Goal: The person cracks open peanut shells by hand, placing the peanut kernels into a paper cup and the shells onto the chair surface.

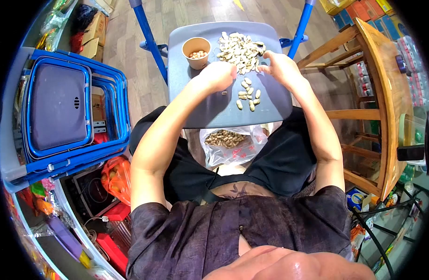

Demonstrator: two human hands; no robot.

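Note:
My left hand [218, 76] is closed over the grey seat of a blue-framed folding chair [191, 105]; whatever its fingers hold is hidden. Just beyond it stands a brown paper cup [188, 48] with shelled peanuts [197, 54] inside. My right hand [283, 68] is at the right edge of a heap of empty peanut shells [238, 49], thumb and forefinger apart, with nothing visible between them. Several whole peanuts [250, 95] lie loose on the seat, nearer my body than the shells. A small bit [224, 93] lies below my left hand.
Between my legs sits a clear plastic bag [254, 150] of unshelled peanuts [226, 138]. Folded blue chairs [60, 107] lean at the left, above a red bag [116, 177]. A wooden stool or table frame [385, 112] stands at the right, beside packed goods.

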